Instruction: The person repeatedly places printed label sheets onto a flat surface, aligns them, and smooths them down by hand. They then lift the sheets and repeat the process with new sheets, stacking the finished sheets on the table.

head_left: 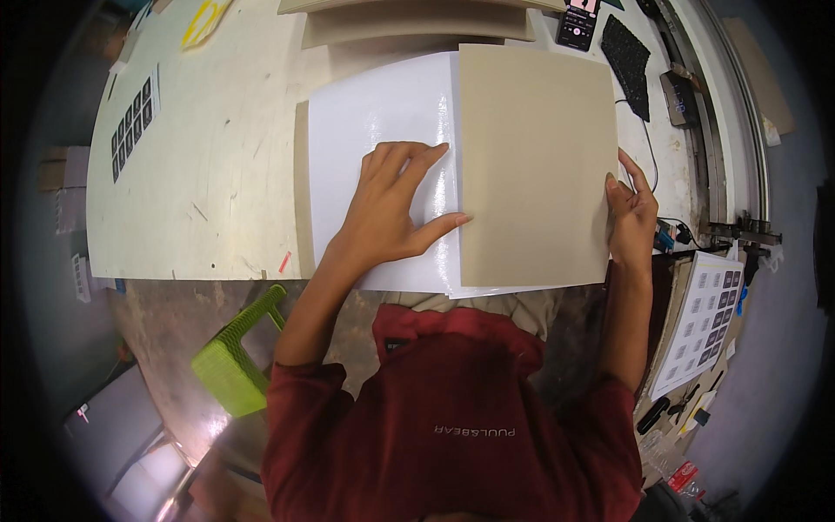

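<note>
A beige cardboard sheet (535, 165) lies over the right part of a glossy white sheet (370, 109), near the table's front edge. My left hand (383, 209) rests on the white sheet with its fingers apart. Its thumb and forefinger tips come to the cardboard's left edge. On the other side, my right hand (633, 217) grips the cardboard's right edge, thumb on top and some fingers hidden. More beige board (302, 191) shows beneath the white sheet's left side.
Beige boards (417, 28) are stacked at the back of the table (200, 157). A phone (577, 24), a black textured piece (626, 65) and a small dark device (678, 100) sit back right. A printed sheet (136, 123) lies left. A green plastic stool (230, 365) stands below.
</note>
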Demonstrator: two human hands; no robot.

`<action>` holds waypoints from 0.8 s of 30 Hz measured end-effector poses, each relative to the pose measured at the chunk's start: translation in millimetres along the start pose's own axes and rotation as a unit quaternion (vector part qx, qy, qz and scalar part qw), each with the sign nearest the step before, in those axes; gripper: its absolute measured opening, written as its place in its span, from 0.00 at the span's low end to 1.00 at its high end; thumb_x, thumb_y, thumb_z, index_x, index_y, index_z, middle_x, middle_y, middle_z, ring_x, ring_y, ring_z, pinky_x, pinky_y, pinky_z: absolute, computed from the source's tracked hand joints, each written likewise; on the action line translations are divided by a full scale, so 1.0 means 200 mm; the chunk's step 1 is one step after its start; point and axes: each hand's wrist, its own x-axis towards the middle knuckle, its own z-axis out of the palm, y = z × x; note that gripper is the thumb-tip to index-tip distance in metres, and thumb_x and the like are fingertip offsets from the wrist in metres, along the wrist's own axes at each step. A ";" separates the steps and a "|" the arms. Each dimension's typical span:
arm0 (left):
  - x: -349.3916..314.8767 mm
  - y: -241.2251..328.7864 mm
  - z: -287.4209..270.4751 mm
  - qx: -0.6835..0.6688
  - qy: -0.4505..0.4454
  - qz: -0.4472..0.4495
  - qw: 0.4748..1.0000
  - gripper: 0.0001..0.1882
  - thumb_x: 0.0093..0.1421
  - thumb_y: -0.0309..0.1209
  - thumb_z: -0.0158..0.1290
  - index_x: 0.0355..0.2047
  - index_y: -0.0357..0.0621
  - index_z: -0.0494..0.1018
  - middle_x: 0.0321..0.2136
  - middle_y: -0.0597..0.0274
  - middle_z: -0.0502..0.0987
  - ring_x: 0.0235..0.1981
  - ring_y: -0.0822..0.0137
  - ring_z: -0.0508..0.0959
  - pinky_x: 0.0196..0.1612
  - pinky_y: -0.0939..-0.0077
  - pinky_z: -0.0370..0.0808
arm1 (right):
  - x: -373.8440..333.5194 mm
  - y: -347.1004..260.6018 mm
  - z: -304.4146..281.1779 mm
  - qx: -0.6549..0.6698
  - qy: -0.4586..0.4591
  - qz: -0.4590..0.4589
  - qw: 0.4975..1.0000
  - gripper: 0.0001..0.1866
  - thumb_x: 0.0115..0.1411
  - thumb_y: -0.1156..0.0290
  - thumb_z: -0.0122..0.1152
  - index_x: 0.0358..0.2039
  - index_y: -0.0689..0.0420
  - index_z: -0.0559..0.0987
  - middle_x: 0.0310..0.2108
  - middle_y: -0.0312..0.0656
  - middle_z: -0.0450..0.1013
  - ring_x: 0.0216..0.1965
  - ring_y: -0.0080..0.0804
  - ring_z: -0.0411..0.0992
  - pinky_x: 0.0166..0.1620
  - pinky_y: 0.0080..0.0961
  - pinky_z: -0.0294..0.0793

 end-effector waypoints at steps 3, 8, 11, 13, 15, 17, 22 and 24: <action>0.01 -0.01 0.02 0.005 0.002 0.001 1.000 0.40 0.48 0.45 0.69 0.58 0.41 0.70 0.48 0.51 0.72 0.50 0.50 0.69 0.56 0.58 0.64 | 0.01 0.00 0.01 0.024 0.002 0.001 1.000 0.25 0.67 0.75 0.56 0.63 0.65 0.66 0.38 0.48 0.81 0.37 0.20 0.77 0.43 0.17 0.73; 0.05 -0.01 0.05 0.035 0.016 -0.014 0.999 0.38 0.54 0.49 0.64 0.60 0.42 0.69 0.48 0.50 0.72 0.50 0.50 0.68 0.56 0.58 0.63 | 0.03 -0.03 0.02 0.002 -0.002 0.029 1.000 0.25 0.66 0.77 0.56 0.64 0.65 0.66 0.38 0.47 0.81 0.36 0.20 0.77 0.43 0.16 0.73; 0.09 -0.03 0.05 0.068 -0.003 -0.008 0.998 0.35 0.59 0.50 0.59 0.61 0.43 0.69 0.48 0.50 0.71 0.50 0.51 0.68 0.56 0.57 0.63 | 0.07 0.02 -0.02 0.004 -0.018 0.014 1.000 0.25 0.67 0.77 0.55 0.63 0.66 0.67 0.37 0.47 0.81 0.36 0.20 0.77 0.43 0.16 0.72; 0.10 -0.04 0.06 0.084 -0.011 -0.002 0.996 0.33 0.62 0.50 0.56 0.61 0.43 0.69 0.48 0.50 0.71 0.50 0.52 0.68 0.56 0.57 0.63 | 0.07 0.01 -0.01 0.004 -0.024 0.024 0.999 0.24 0.67 0.78 0.55 0.63 0.66 0.67 0.37 0.47 0.81 0.36 0.19 0.76 0.43 0.16 0.72; 0.10 -0.04 0.07 0.089 -0.014 -0.004 0.996 0.32 0.62 0.50 0.56 0.61 0.43 0.70 0.48 0.50 0.71 0.50 0.52 0.68 0.55 0.57 0.63 | 0.07 0.01 0.00 0.007 -0.026 0.028 0.999 0.24 0.67 0.78 0.55 0.63 0.66 0.67 0.36 0.47 0.81 0.35 0.19 0.76 0.42 0.16 0.72; 0.10 -0.05 0.07 0.095 -0.013 -0.002 0.995 0.31 0.62 0.50 0.56 0.60 0.43 0.71 0.48 0.50 0.71 0.50 0.52 0.68 0.55 0.57 0.64 | 0.07 0.00 0.01 0.013 -0.027 0.025 0.999 0.24 0.67 0.78 0.54 0.62 0.66 0.68 0.36 0.46 0.81 0.35 0.19 0.76 0.42 0.15 0.72; 0.10 -0.06 0.08 0.100 -0.005 0.003 0.995 0.31 0.62 0.49 0.56 0.59 0.42 0.72 0.48 0.49 0.71 0.50 0.52 0.68 0.54 0.57 0.64 | 0.07 0.00 0.02 0.004 -0.039 0.025 0.999 0.23 0.67 0.78 0.54 0.62 0.66 0.68 0.36 0.47 0.80 0.35 0.19 0.75 0.41 0.16 0.72; 0.10 -0.07 0.09 0.101 -0.001 0.008 0.995 0.31 0.62 0.49 0.56 0.59 0.42 0.72 0.48 0.49 0.71 0.50 0.52 0.68 0.55 0.57 0.64 | 0.07 0.00 0.02 0.002 -0.041 0.026 0.999 0.23 0.67 0.78 0.54 0.62 0.66 0.68 0.36 0.47 0.80 0.34 0.19 0.75 0.41 0.16 0.72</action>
